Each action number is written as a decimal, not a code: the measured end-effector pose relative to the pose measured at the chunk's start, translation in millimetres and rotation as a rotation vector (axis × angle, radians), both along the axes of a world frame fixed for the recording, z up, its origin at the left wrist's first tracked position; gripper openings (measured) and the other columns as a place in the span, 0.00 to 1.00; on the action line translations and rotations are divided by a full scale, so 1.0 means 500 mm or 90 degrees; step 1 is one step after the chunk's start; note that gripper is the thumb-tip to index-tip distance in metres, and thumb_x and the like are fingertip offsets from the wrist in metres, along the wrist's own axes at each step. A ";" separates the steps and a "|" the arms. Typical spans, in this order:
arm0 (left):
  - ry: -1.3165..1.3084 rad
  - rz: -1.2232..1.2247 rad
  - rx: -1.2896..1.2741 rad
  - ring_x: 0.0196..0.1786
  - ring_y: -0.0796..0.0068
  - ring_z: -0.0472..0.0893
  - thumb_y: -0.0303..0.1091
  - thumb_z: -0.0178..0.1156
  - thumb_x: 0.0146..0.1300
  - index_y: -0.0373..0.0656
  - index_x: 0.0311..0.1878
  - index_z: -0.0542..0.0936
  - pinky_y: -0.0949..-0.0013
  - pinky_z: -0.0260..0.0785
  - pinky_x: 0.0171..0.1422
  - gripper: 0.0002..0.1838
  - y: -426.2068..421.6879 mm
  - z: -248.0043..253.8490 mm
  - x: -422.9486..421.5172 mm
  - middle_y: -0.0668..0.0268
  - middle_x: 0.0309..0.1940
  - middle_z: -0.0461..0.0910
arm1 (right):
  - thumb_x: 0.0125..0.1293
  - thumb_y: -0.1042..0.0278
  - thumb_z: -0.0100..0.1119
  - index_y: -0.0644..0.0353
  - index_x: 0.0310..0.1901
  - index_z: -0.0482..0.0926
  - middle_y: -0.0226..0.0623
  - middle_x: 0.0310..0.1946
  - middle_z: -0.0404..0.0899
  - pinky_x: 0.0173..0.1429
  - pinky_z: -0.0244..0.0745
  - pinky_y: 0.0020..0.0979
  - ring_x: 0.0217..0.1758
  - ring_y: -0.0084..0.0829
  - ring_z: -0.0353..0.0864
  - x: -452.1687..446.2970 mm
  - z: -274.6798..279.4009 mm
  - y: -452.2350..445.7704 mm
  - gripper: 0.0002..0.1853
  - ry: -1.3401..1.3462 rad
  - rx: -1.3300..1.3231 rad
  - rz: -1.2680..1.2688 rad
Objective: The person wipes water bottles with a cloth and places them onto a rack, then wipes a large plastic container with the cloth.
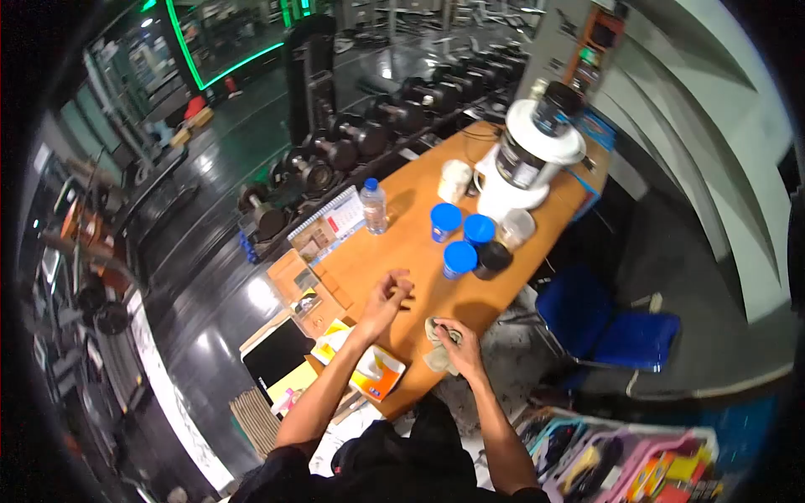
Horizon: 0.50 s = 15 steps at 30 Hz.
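My right hand (459,345) is closed on a crumpled beige cloth (438,359) near the front edge of the wooden table (419,180). My left hand (392,293) hovers over the table with its fingers apart and curved, and nothing shows in it. Under my left forearm lies an orange and white tissue pack (375,374). Beyond my hands stand three blue-lidded tubs (459,260), a black-lidded jar (493,261) and a clear container (516,227). A water bottle (373,208) with a blue cap stands upright beside a desk calendar (335,220).
A white dispenser (520,159) stands at the table's far end. At the left are a wooden organizer (309,293) and a dark tablet (277,360). A blue chair (637,339) and baskets (620,465) are at the right. Dumbbells (360,134) line the far side.
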State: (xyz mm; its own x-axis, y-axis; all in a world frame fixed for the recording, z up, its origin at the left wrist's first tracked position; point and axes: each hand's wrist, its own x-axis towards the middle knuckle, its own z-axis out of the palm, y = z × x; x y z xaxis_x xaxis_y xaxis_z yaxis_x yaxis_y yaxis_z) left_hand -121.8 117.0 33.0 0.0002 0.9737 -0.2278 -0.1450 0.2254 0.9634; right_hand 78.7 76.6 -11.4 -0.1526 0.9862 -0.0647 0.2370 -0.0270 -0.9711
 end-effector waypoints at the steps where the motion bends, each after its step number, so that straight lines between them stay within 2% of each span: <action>1: 0.061 0.047 0.008 0.47 0.67 0.78 0.37 0.58 0.65 0.37 0.62 0.64 0.67 0.74 0.48 0.26 0.053 -0.008 -0.016 0.57 0.47 0.74 | 0.64 0.63 0.61 0.61 0.46 0.81 0.39 0.43 0.81 0.49 0.73 0.30 0.44 0.32 0.80 -0.013 -0.001 0.047 0.13 -0.005 0.006 0.036; 2: 0.122 0.092 0.013 0.47 0.67 0.78 0.36 0.61 0.63 0.36 0.62 0.63 0.67 0.74 0.47 0.29 0.105 -0.024 -0.033 0.55 0.48 0.74 | 0.64 0.63 0.61 0.61 0.46 0.81 0.39 0.43 0.81 0.49 0.73 0.31 0.45 0.33 0.80 -0.026 -0.004 0.093 0.13 -0.008 0.016 0.064; 5: 0.298 0.243 0.086 0.55 0.57 0.73 0.37 0.71 0.52 0.33 0.66 0.58 0.62 0.72 0.54 0.43 0.275 -0.187 -0.100 0.48 0.53 0.69 | 0.63 0.64 0.62 0.61 0.45 0.81 0.40 0.44 0.81 0.50 0.74 0.32 0.46 0.36 0.80 -0.060 -0.026 0.210 0.13 -0.011 0.044 0.128; 6: 0.351 0.283 0.064 0.57 0.54 0.71 0.38 0.73 0.49 0.33 0.67 0.57 0.61 0.70 0.56 0.46 0.317 -0.219 -0.115 0.47 0.55 0.67 | 0.62 0.64 0.63 0.61 0.45 0.81 0.40 0.43 0.81 0.50 0.74 0.33 0.46 0.37 0.80 -0.069 -0.034 0.238 0.13 -0.003 0.036 0.137; 8: 0.454 0.356 0.020 0.61 0.49 0.68 0.40 0.76 0.43 0.32 0.68 0.54 0.58 0.67 0.61 0.53 0.387 -0.259 -0.132 0.43 0.58 0.63 | 0.62 0.64 0.63 0.61 0.45 0.81 0.41 0.43 0.81 0.51 0.74 0.34 0.46 0.38 0.80 -0.076 -0.029 0.277 0.13 -0.037 0.073 0.156; 11: 0.488 0.391 0.066 0.61 0.46 0.67 0.40 0.78 0.40 0.33 0.69 0.52 0.56 0.63 0.65 0.58 0.450 -0.278 -0.141 0.41 0.60 0.60 | 0.61 0.62 0.63 0.61 0.44 0.81 0.42 0.43 0.81 0.51 0.74 0.35 0.46 0.39 0.80 -0.075 -0.043 0.320 0.13 -0.044 0.087 0.182; 12: 0.493 0.396 0.070 0.59 0.49 0.69 0.38 0.78 0.39 0.33 0.66 0.57 0.57 0.64 0.64 0.53 0.465 -0.276 -0.136 0.45 0.57 0.65 | 0.62 0.62 0.63 0.61 0.44 0.81 0.42 0.43 0.81 0.51 0.74 0.35 0.46 0.39 0.80 -0.073 -0.048 0.328 0.14 -0.044 0.078 0.188; 15: 0.348 0.345 0.178 0.55 0.53 0.74 0.36 0.78 0.40 0.34 0.59 0.63 0.58 0.67 0.60 0.44 0.519 -0.356 -0.165 0.49 0.52 0.72 | 0.62 0.61 0.62 0.61 0.44 0.81 0.42 0.42 0.82 0.51 0.74 0.34 0.46 0.38 0.81 -0.061 -0.067 0.332 0.14 -0.026 0.037 0.191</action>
State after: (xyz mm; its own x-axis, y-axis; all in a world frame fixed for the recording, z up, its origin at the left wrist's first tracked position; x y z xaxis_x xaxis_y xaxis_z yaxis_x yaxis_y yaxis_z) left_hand -204.4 376.6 -144.9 -0.5280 0.8271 0.1926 0.3421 -0.0004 0.9397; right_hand 48.2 242.7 -45.1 -0.4367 0.8994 -0.0216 0.2647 0.1055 -0.9586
